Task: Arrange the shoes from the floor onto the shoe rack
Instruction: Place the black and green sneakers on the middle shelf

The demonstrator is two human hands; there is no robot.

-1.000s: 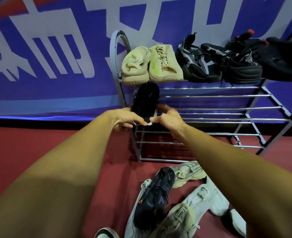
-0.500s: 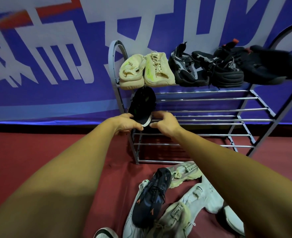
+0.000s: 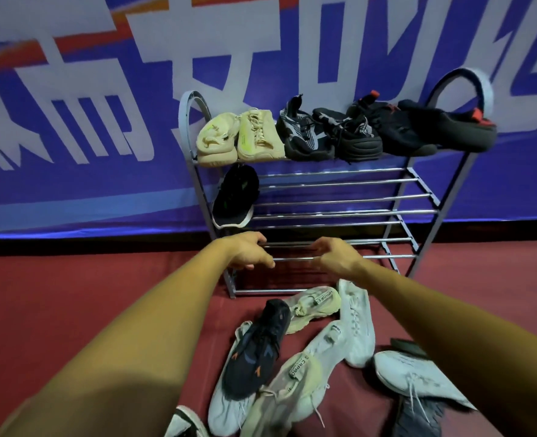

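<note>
A grey metal shoe rack (image 3: 333, 212) stands against the blue banner wall. Its top shelf carries a beige pair (image 3: 240, 138), a black-and-grey pair (image 3: 330, 134) and a black pair with red tabs (image 3: 424, 127). A black shoe with a white sole (image 3: 235, 197) lies at the left end of the middle shelf. My left hand (image 3: 248, 252) and my right hand (image 3: 336, 255) hover empty, fingers loosely curled, in front of the lower rails, below that shoe. On the floor lies a heap: a black shoe with orange marks (image 3: 254, 348), beige shoes (image 3: 316, 304) and white shoes (image 3: 355, 323).
Red carpet floor (image 3: 55, 294) spreads left of the rack. A white laced shoe (image 3: 415, 373) and a dark shoe (image 3: 418, 414) lie at the lower right, and a black-and-white shoe tip (image 3: 185, 424) shows at the bottom edge. The rack's arched ends (image 3: 462, 86) rise above the top shelf.
Both hands have let go of the black shoe, which now rests on the middle shelf. The hands have dropped lower and pulled back toward me; the view has widened.
</note>
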